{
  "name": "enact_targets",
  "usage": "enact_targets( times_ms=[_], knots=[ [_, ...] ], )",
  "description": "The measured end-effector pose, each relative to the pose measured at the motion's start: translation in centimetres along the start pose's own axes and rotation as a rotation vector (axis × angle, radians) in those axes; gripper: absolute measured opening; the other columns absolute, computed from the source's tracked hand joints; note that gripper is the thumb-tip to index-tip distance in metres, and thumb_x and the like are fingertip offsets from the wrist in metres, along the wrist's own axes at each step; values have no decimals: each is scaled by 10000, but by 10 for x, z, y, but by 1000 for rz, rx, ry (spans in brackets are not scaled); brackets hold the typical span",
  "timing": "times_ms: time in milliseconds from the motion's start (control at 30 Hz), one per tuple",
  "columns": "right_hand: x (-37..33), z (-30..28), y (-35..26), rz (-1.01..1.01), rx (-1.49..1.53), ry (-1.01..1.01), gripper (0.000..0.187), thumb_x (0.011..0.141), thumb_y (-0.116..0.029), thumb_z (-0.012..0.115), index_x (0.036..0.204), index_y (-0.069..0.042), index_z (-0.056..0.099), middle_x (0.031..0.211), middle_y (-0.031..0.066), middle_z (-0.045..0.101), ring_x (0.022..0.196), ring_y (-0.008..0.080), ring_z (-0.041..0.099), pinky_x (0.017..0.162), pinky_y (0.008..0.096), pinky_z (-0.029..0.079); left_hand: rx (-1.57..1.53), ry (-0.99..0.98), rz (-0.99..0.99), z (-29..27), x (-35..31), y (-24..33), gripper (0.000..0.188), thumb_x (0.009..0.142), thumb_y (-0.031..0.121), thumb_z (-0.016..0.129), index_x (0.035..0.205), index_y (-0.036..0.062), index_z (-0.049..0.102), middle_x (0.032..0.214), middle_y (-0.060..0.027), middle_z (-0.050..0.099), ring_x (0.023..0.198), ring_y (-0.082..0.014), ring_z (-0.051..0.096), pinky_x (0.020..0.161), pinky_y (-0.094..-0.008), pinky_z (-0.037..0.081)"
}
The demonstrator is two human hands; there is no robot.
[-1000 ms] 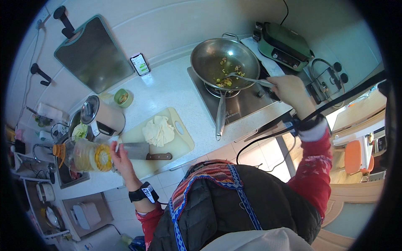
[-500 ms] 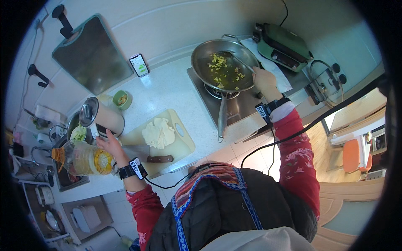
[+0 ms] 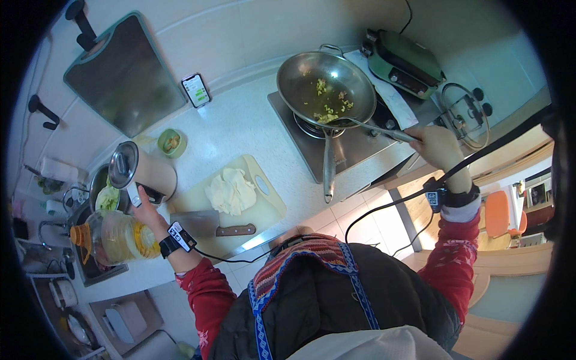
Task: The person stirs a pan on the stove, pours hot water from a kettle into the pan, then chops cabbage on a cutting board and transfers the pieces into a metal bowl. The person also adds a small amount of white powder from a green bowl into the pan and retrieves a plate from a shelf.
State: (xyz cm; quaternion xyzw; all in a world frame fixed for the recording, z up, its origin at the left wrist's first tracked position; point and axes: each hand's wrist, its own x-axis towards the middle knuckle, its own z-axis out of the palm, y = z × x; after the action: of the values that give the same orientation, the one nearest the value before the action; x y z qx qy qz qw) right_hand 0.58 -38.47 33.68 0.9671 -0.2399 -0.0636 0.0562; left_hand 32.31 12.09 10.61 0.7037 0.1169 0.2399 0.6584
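My right hand (image 3: 441, 147) is closed round the end of a metal spatula (image 3: 384, 129). Its far end lies low in a steel wok (image 3: 292, 81), among chopped yellow-green pieces (image 3: 327, 114) in oil. My left hand (image 3: 150, 215) grips the pale handle of a cream canister (image 3: 157, 171) with a shiny metal lid; some of its fingers are hidden. The canister stands on the counter. Close to my left wrist lies a large clear oil bottle (image 3: 120, 237) with an orange cap. A cleaver (image 3: 236, 230) and white dough-like sheets (image 3: 231, 192) rest on a cutting board (image 3: 269, 201).
The wok sits on a gas hob (image 3: 312, 159). Behind are a phone (image 3: 195, 90), a small green bowl (image 3: 172, 144) and a dark board (image 3: 127, 75) against the wall. A green appliance (image 3: 405, 63) stands back right; a sink (image 3: 102, 276) lies left. A black cable (image 3: 498, 147) crosses at right.
My right hand has drawn back right and nearer with the spatula, its end now at the wok's near side. My left fingers have closed round the canister's handle. The food has been pushed nearer.
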Motion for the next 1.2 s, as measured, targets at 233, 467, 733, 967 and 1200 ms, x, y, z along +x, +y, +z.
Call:
enact_targets(
  times_ms=[233,467,733,967,1200],
  knots=[
    [65,82,-23,220,173,187,258,836,-284,493,1048,-167,581,891,113,637,833,306,608,693,429,480,21,20,31,2,3,-2,255,804,246,647,857,-3,633,635,-19,549,563,-104,478,531,-278,379],
    [116,120,-14,312,222,245,247,843,-274,483,1052,-183,578,897,108,638,832,316,606,687,438,480,-50,200,15,15,-6,17,224,801,201,654,842,-15,612,583,-8,509,513,-98,435,475,-260,343],
    [81,63,-15,25,66,187,255,804,-246,519,1042,-212,603,834,105,637,780,300,607,647,425,477,-75,82,61,11,-33,39,187,814,170,636,737,16,564,543,3,467,471,-77,397,446,-241,307],
    [34,37,5,-20,5,144,310,783,-213,592,1093,-195,598,822,107,639,751,301,603,646,409,471,-73,-116,142,12,-61,88,165,820,163,621,796,15,553,570,8,470,482,-68,406,451,-220,304],
    [71,107,26,26,697,204,225,852,-216,514,1039,-112,585,656,65,577,628,222,583,513,341,440,-105,-412,102,53,-81,138,125,833,126,594,783,17,557,562,6,476,469,-62,408,443,-195,288]
  ],
)
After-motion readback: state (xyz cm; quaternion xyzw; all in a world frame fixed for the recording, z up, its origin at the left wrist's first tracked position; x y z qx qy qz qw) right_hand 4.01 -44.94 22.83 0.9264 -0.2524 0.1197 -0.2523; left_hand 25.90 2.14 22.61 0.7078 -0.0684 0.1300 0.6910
